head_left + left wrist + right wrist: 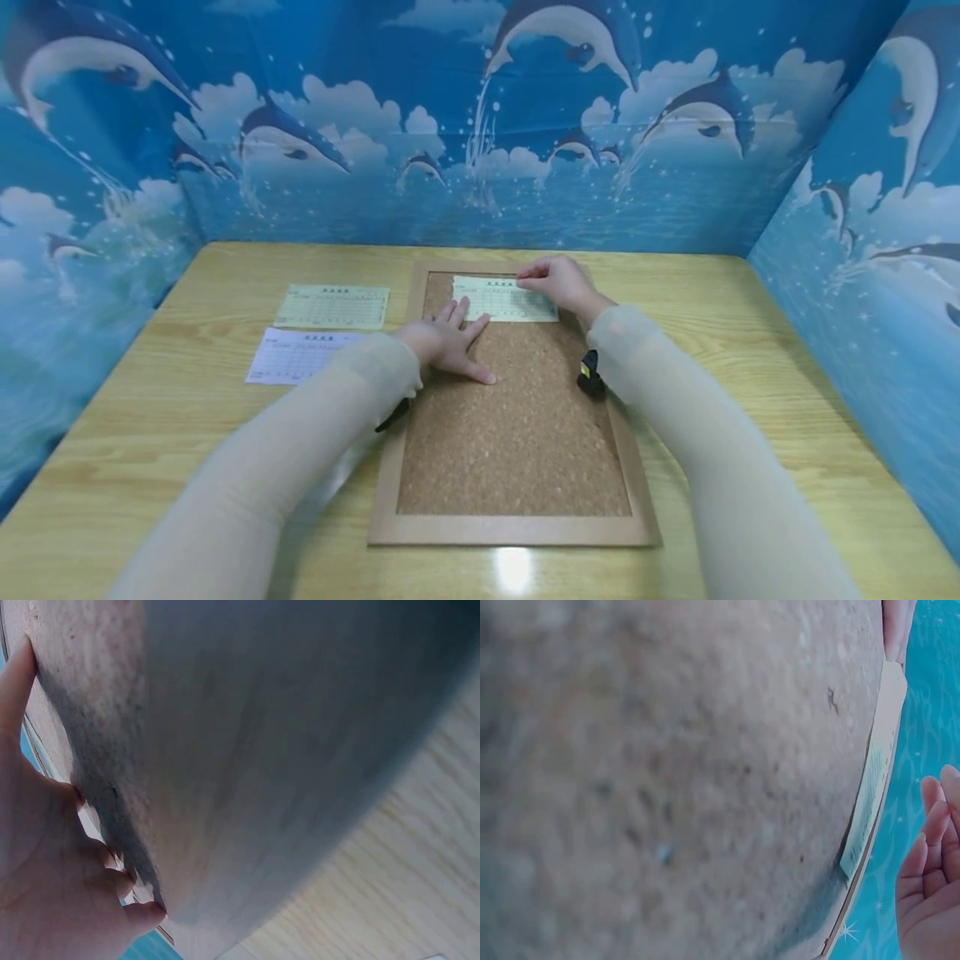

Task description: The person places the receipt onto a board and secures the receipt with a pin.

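A pale green printed slip [504, 302] lies across the top of a framed cork board [517, 433]. My left hand [450, 343] rests with fingers spread over the board's left side, its fingertips at the slip's lower left edge and its thumb on the cork. My right hand [562, 282] is over the slip's upper right part, bent fingers and thumb drawn together. In the right wrist view this right hand [934, 877] shows beyond the slip [871, 780], raised off the board; I cannot tell whether a small thing is between its fingertips.
Left of the board, on the wooden table [750, 400], lie another green slip [332, 307] and a white slip [292, 357], partly hidden by my left sleeve. Blue dolphin-print cloth [420, 192] stands behind the table and at both sides.
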`<state>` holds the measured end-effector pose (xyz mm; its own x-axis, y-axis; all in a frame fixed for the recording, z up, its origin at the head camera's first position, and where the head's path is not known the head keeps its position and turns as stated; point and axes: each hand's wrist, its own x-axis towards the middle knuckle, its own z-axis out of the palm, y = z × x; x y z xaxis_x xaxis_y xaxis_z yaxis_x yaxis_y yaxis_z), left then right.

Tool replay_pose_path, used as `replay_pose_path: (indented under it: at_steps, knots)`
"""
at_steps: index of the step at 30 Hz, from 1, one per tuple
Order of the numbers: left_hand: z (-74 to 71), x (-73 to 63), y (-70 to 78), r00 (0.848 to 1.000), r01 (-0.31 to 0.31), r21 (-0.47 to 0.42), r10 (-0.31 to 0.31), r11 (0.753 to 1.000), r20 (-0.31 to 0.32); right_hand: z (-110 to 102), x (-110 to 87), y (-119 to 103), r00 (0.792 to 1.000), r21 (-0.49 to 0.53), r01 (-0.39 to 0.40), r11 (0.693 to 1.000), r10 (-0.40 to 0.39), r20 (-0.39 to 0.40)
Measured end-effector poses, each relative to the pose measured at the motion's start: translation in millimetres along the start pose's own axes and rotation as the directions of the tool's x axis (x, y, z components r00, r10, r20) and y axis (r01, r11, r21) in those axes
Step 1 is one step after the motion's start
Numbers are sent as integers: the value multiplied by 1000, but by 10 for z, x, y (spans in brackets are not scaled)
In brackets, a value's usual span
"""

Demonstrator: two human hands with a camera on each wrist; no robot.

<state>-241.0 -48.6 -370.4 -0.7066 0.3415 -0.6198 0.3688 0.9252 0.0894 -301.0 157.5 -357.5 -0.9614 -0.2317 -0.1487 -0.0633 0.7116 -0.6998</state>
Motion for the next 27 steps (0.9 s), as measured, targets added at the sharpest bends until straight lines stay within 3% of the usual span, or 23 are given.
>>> replay_pose_path:
  at_steps: [27]
  knots:
    - [16, 45, -19, 1000, 4, -2, -4, 1000, 11, 63, 116, -23, 999, 4, -6, 1000, 6, 34]
